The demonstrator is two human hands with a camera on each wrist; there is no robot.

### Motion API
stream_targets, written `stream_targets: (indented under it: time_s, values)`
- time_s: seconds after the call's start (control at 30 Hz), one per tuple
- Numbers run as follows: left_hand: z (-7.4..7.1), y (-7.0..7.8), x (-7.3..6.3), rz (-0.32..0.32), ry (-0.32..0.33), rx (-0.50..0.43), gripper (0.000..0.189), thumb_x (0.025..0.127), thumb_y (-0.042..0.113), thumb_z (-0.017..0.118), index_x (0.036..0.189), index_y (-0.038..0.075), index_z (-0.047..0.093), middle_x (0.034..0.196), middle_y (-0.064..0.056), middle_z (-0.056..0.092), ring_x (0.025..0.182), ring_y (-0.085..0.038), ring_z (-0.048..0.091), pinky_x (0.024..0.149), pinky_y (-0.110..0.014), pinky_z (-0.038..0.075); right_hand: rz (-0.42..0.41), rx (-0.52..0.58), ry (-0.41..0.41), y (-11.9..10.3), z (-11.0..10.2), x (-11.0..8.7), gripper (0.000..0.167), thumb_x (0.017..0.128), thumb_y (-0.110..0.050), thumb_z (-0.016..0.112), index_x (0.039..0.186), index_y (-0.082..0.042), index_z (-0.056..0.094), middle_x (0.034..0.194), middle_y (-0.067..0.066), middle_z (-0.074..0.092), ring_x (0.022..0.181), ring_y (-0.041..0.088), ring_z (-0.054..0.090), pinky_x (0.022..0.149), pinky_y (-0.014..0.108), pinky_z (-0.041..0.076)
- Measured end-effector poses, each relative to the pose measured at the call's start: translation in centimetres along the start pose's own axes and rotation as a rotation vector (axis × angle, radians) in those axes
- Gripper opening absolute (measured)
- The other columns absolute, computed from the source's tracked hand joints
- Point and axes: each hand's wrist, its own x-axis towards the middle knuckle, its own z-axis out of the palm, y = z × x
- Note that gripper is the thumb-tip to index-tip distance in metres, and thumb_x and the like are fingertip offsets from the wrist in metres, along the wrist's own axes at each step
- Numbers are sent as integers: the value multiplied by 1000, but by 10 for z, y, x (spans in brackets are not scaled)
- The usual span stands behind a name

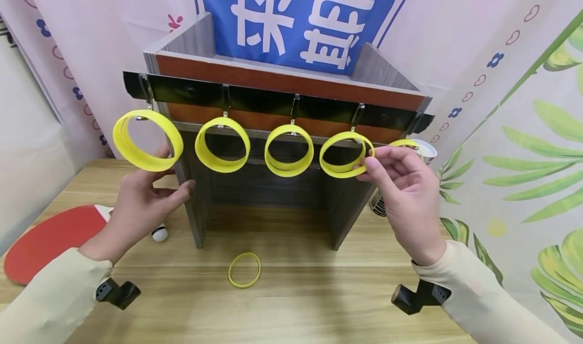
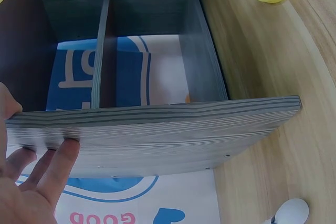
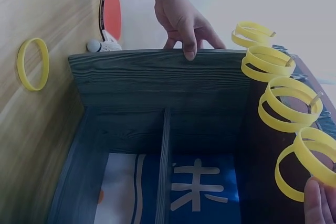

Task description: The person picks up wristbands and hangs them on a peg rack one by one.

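Note:
A grey wooden shelf unit (image 1: 193, 217) carries a black strip (image 1: 264, 96) of metal hooks across its front, with yellow rings hanging from them. My left hand (image 1: 141, 195) grips the front edge of the left side panel, thumb inside and fingers outside, as the left wrist view shows. Between thumb and fingers, my right hand (image 1: 407, 192) pinches a yellow ring (image 1: 336, 172) at the fourth hook from the left. Two rings overlap there in the right wrist view. Partly behind that hand, another ring (image 1: 401, 142) hangs at the far right hook.
One yellow ring (image 1: 243, 286) lies on the wooden table (image 1: 282, 308) before the shelf. To the left are a red table tennis paddle (image 1: 54, 238) and a shuttlecock (image 1: 159, 233). A can-like container (image 1: 428, 151) stands at the right, partly hidden by the right hand.

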Motion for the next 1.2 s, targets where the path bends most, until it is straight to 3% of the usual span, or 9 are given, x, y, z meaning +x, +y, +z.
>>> stream_targets:
  time_s: [0.2,0.87,0.93,1.13,1.2]
  values:
    - [0,1,0,-6,-2,6,85,81,-14,77,155,17,52,141,32,52,107,21,56,68,-4,56,55,-53,-12,3,1,-1,16,96,6,67,110,-2,68,104,6,75,85,12,76,84,26,66]
    - [-1,1,0,3,-4,3,87,81,-15,77,157,18,50,142,35,50,106,20,57,69,-4,56,98,-75,-68,9,1,-8,16,97,5,66,112,1,66,103,4,76,86,12,77,83,27,66]
    - [-1,1,0,3,-4,7,87,81,-15,77,157,18,50,144,30,52,106,20,57,69,-3,56,91,-57,-76,11,1,-9,16,97,6,66,112,1,66,102,4,76,85,14,77,82,28,66]
    - [-1,1,0,3,-10,14,88,81,-15,77,157,18,49,147,-14,61,106,21,57,69,-3,55,84,-33,-105,16,-1,-14,16,98,8,64,112,2,65,101,4,76,88,15,79,82,29,67]
    - [-1,1,0,0,-12,14,88,81,-15,76,158,17,49,146,-19,61,106,21,56,70,-2,55,83,-43,-118,19,-1,-17,15,98,8,64,112,3,65,101,4,76,88,14,79,82,30,67]
